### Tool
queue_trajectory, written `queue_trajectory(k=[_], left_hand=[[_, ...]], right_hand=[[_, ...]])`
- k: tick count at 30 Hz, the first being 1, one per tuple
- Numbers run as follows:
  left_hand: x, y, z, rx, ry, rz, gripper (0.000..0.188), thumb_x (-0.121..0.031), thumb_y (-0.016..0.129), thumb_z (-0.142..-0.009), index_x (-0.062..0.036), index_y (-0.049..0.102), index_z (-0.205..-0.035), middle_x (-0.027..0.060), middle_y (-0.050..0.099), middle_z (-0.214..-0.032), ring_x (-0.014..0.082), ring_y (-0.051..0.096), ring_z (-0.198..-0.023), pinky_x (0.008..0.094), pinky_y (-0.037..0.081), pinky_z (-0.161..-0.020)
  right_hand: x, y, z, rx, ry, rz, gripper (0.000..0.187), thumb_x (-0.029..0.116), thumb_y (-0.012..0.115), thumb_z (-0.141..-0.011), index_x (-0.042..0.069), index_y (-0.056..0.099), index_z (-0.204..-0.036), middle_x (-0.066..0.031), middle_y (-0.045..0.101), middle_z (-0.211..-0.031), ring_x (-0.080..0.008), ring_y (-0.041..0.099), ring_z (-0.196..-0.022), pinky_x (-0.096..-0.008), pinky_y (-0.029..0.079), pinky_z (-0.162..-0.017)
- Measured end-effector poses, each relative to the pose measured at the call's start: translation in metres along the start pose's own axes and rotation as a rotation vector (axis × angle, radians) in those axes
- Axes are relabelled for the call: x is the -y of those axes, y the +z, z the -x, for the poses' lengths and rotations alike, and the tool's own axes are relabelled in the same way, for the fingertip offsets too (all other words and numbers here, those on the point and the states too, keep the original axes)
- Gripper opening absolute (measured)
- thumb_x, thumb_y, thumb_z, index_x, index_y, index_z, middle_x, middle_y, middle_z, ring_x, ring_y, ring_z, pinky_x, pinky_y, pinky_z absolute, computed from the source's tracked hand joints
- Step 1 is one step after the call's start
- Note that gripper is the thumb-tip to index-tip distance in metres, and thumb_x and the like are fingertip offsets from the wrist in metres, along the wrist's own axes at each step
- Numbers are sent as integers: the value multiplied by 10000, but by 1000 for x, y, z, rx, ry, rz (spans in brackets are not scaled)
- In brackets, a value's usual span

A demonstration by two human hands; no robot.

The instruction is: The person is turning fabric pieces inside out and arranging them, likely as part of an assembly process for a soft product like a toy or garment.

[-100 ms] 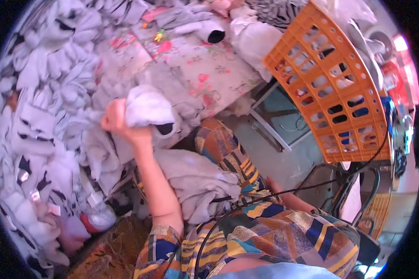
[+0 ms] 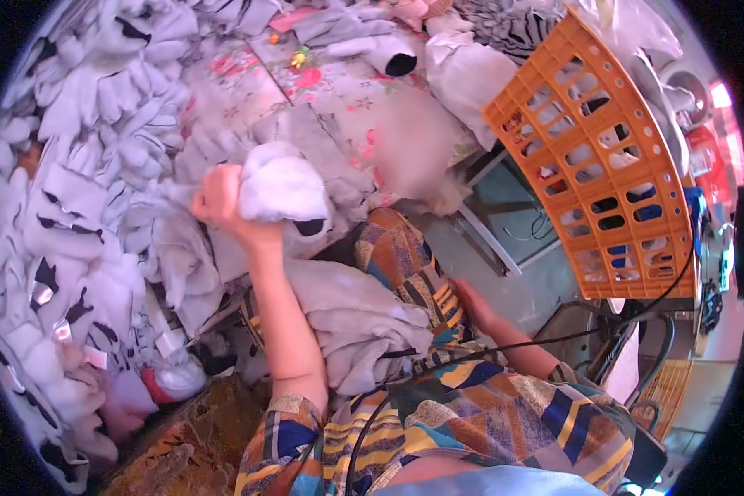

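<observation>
At 6 o'clock, nearest the viewer, lies the person's patterned multicoloured garment (image 2: pixel 471 422), with a heap of pale grey fabric pieces (image 2: pixel 351 318) resting on the lap just above it. The right hand (image 2: pixel 471 304), at about 4 o'clock from the frame's centre, rests low against the patterned cloth beside that heap; its fingers are largely hidden, so whether they are spread or closed cannot be told. The left forearm rises steeply from the lower edge to the left hand (image 2: pixel 221 205), raised at about 10 o'clock, its fingers curled tightly round a bundled white-and-grey fabric piece with a black patch (image 2: pixel 283 192), held clear of the heap below. The bundle appears light, soft and readily compressed, neither slippery nor fragile; a full-hand grasp about its bunched middle seems apt. Farther out, a large pile of similar grey and black pieces (image 2: pixel 74 207) fills 9 o'clock, a floral cloth (image 2: pixel 322 87) lies at 12, and an orange plastic crate (image 2: pixel 612 165) stands tilted at 2 o'clock.
</observation>
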State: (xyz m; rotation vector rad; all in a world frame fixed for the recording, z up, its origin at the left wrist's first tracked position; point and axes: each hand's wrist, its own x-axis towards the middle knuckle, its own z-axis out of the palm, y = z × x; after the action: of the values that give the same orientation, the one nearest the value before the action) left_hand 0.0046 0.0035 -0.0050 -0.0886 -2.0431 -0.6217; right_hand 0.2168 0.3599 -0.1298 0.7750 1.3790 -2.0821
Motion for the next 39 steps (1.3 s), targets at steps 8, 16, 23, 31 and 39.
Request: queue_trajectory(k=[8, 16, 23, 31, 39], left_hand=[[-18, 2, -3, -56, 29, 98, 204, -243, 650, -680, -85, 543, -753, 44, 560, -780, 215, 554, -802, 367, 303, -836], [-27, 3, -6, -84, 150, 66, 176, -166, 634, -659, -96, 508, -760, 40, 533, -776, 231, 559, -816, 390, 281, -835], [-33, 4, -1, -83, 132, 57, 195, -145, 648, -656, -103, 475, -737, 42, 502, -760, 236, 550, -775, 386, 275, -825], [-31, -5, -7, -78, 141, 55, 238, -135, 660, -655, -93, 430, -704, 69, 482, -732, 254, 519, -728, 375, 281, -780], [-44, 4, -3, 8, 257, 165, 208, -136, 644, -609, -133, 458, -701, 23, 472, -720, 201, 551, -750, 369, 263, -790]], right_hand=[[160, 192, -21, 173, -1344, 821, 595, 170, 672, -773, 45, 459, -1314, -169, 396, -1327, -320, 415, -1214, -394, 362, -1025], [175, 273, -63, -19, -1653, 806, 562, -1, 675, -607, 25, 535, -1151, -157, 524, -1007, -329, 536, -975, -382, 466, -820], [200, 305, -85, -15, -1718, 708, 248, -8, 613, -655, 21, 577, -898, -130, 504, -784, -270, 551, -722, -354, 461, -646], [208, 330, -101, 119, -1853, 498, 145, -17, 600, -662, 41, 528, -772, -53, 479, -698, -199, 527, -629, -300, 442, -578], [200, 304, -106, -246, -1726, 452, 303, -31, 587, -656, 51, 619, -945, -54, 561, -728, -157, 509, -595, -281, 409, -536]])
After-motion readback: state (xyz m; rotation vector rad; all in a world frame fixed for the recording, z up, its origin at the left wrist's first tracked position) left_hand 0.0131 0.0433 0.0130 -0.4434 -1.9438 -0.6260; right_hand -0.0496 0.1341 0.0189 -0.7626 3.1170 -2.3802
